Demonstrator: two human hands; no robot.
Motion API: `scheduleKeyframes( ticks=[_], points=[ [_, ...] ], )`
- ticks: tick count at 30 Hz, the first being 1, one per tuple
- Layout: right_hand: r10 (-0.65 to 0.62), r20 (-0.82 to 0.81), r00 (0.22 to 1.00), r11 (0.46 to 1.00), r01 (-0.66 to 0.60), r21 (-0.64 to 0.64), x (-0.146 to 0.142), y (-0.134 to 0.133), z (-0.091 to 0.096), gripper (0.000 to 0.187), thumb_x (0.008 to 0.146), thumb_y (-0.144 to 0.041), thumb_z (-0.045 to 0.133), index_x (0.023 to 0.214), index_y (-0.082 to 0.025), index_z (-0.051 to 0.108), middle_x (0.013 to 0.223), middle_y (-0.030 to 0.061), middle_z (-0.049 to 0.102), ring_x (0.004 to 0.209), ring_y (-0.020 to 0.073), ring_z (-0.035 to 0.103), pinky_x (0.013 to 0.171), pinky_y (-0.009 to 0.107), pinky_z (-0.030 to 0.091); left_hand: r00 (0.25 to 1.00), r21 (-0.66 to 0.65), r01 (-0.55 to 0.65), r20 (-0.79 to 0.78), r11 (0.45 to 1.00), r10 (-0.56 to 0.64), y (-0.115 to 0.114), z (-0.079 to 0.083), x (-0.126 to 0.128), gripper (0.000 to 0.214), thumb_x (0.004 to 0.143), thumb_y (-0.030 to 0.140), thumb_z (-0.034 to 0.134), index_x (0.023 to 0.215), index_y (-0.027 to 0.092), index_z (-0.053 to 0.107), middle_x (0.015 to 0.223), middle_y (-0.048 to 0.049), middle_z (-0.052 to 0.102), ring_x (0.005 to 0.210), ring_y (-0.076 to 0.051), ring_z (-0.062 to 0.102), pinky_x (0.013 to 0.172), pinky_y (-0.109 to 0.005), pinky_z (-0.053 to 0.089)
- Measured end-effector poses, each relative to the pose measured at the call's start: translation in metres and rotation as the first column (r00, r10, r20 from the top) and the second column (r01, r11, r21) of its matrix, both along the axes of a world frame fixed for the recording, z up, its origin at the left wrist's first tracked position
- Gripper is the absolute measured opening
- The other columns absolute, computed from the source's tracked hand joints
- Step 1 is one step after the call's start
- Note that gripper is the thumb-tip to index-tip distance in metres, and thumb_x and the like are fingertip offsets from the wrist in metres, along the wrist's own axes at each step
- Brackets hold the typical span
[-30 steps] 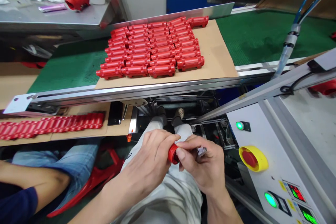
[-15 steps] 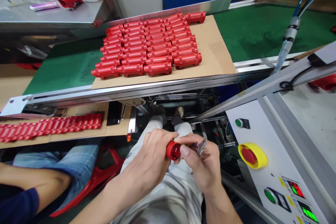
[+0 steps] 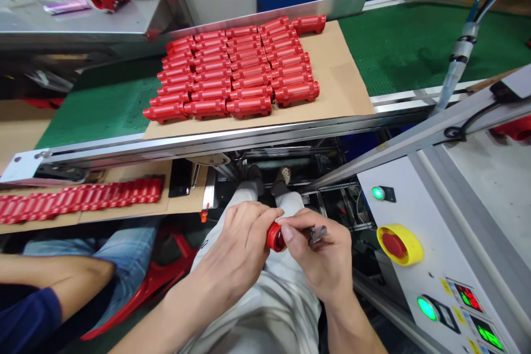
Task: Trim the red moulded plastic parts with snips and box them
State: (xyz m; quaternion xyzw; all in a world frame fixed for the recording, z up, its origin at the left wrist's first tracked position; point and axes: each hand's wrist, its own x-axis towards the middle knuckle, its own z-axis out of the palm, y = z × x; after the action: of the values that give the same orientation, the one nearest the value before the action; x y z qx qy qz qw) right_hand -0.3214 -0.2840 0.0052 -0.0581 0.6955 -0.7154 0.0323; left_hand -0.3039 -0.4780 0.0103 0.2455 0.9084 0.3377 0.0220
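Over my lap, my left hand (image 3: pixel 234 249) is closed around a red plastic cylinder part (image 3: pixel 274 237), only its round end showing. My right hand (image 3: pixel 321 257) pinches at that end with thumb and forefinger and also grips a small grey metal piece (image 3: pixel 317 232). Several rows of the same red parts (image 3: pixel 234 74) lie on a cardboard sheet (image 3: pixel 336 74) on the green conveyor belt (image 3: pixel 103 108) ahead of me.
A control panel at right carries a red emergency button in a yellow collar (image 3: pixel 399 244) and green lights (image 3: pixel 427 308). More red parts (image 3: pixel 78 199) sit on lower cardboard at left. Another person's arm (image 3: pixel 53 282) and jeans are at bottom left. An air hose (image 3: pixel 458 61) hangs at right.
My hands have stayed over my lap, with small shifts of the fingers on the red part's end. The grey metal piece shows more clearly in my right hand now.
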Motion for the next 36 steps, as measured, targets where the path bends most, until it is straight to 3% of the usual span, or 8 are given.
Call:
scheduleKeyframes(
  ticks=[4, 8, 10, 13, 16, 26, 32, 36],
  points=[
    [-0.001, 0.179, 0.984, 0.979, 0.037, -0.201, -0.005, 0.0, -0.004, 0.016, 0.099, -0.041, 0.077, 0.096, -0.027, 0.085, 0.079, 0.0015, 0.069, 0.073, 0.0142, 0.06, 0.068, 0.028, 0.046, 1.0, 0.07, -0.021, 0.014, 0.997, 0.02, 0.004, 0.001, -0.001, 0.058, 0.102, 0.003, 0.05, 0.155, 0.023, 0.038, 0.13, -0.0111, 0.06, 0.116, -0.026, 0.056, 0.101, -0.048, 0.049],
    [0.14, 0.483, 0.864, 0.815, 0.176, -0.551, -0.007, 0.011, -0.009, 0.031, 0.092, -0.054, 0.079, 0.105, -0.026, 0.081, 0.081, -0.0007, 0.054, 0.08, 0.0166, 0.058, 0.075, 0.031, 0.052, 1.0, 0.152, -0.02, 0.02, 0.988, 0.017, 0.004, 0.0, -0.003, 0.055, 0.103, 0.003, 0.047, 0.154, 0.022, 0.039, 0.132, -0.0119, 0.06, 0.119, -0.025, 0.057, 0.102, -0.044, 0.051],
    [0.142, 0.442, 0.886, 0.876, 0.096, -0.472, -0.002, 0.018, -0.011, 0.04, 0.088, -0.046, 0.084, 0.123, -0.028, 0.076, 0.091, -0.0006, 0.054, 0.081, 0.0153, 0.055, 0.073, 0.029, 0.051, 0.999, 0.157, -0.03, 0.049, 0.987, 0.022, 0.001, -0.002, -0.003, 0.051, 0.104, 0.005, 0.047, 0.152, 0.022, 0.041, 0.133, -0.0117, 0.06, 0.119, -0.024, 0.057, 0.102, -0.043, 0.052],
    [0.069, 0.179, 0.981, 0.997, -0.06, -0.057, 0.008, 0.026, -0.008, 0.035, 0.096, -0.028, 0.079, 0.131, -0.031, 0.074, 0.092, -0.001, 0.057, 0.079, 0.0133, 0.054, 0.071, 0.027, 0.048, 0.997, 0.141, -0.036, 0.073, 0.989, 0.026, 0.0, -0.002, -0.004, 0.048, 0.105, 0.006, 0.047, 0.15, 0.023, 0.043, 0.133, -0.0111, 0.059, 0.119, -0.024, 0.057, 0.103, -0.043, 0.051],
    [0.025, -0.115, 0.993, 0.983, -0.004, 0.183, 0.011, 0.025, -0.001, 0.029, 0.099, -0.016, 0.075, 0.122, -0.032, 0.078, 0.09, -0.0007, 0.062, 0.08, 0.0142, 0.058, 0.072, 0.029, 0.049, 0.999, 0.134, -0.021, 0.05, 0.991, 0.014, 0.002, -0.002, -0.005, 0.051, 0.103, 0.002, 0.046, 0.149, 0.023, 0.042, 0.132, -0.0106, 0.059, 0.119, -0.025, 0.055, 0.102, -0.045, 0.048],
    [0.151, -0.55, 0.821, 0.903, 0.113, 0.416, -0.008, 0.014, -0.002, 0.044, 0.093, 0.001, 0.071, 0.127, -0.028, 0.071, 0.098, 0.0032, 0.07, 0.091, 0.0196, 0.061, 0.081, 0.039, 0.054, 0.968, 0.149, 0.047, 0.237, 0.988, -0.081, 0.001, 0.006, -0.004, 0.059, 0.098, -0.003, 0.04, 0.149, 0.027, 0.038, 0.129, -0.0086, 0.057, 0.114, -0.025, 0.051, 0.1, -0.047, 0.047],
    [-0.013, -0.421, 0.907, 0.947, 0.146, 0.285, -0.002, -0.004, -0.015, 0.013, 0.106, -0.013, 0.058, 0.104, -0.025, 0.062, 0.093, 0.0027, 0.06, 0.091, 0.019, 0.059, 0.083, 0.037, 0.051, 0.961, 0.186, 0.025, 0.265, 0.982, -0.074, 0.001, 0.011, -0.006, 0.04, 0.106, 0.002, 0.035, 0.136, 0.026, 0.046, 0.126, -0.0084, 0.057, 0.113, -0.023, 0.051, 0.101, -0.045, 0.047],
    [-0.152, -0.024, 0.988, 0.987, 0.15, -0.054, -0.013, -0.007, -0.016, 0.037, 0.113, -0.046, 0.051, 0.084, -0.023, 0.052, 0.084, 0.0008, 0.05, 0.08, 0.0172, 0.054, 0.075, 0.033, 0.049, 0.946, 0.294, -0.008, 0.311, 0.956, -0.088, -0.004, 0.012, -0.007, 0.033, 0.111, 0.012, 0.038, 0.139, 0.028, 0.046, 0.128, -0.008, 0.057, 0.115, -0.021, 0.054, 0.105, -0.041, 0.049]
  ],
)
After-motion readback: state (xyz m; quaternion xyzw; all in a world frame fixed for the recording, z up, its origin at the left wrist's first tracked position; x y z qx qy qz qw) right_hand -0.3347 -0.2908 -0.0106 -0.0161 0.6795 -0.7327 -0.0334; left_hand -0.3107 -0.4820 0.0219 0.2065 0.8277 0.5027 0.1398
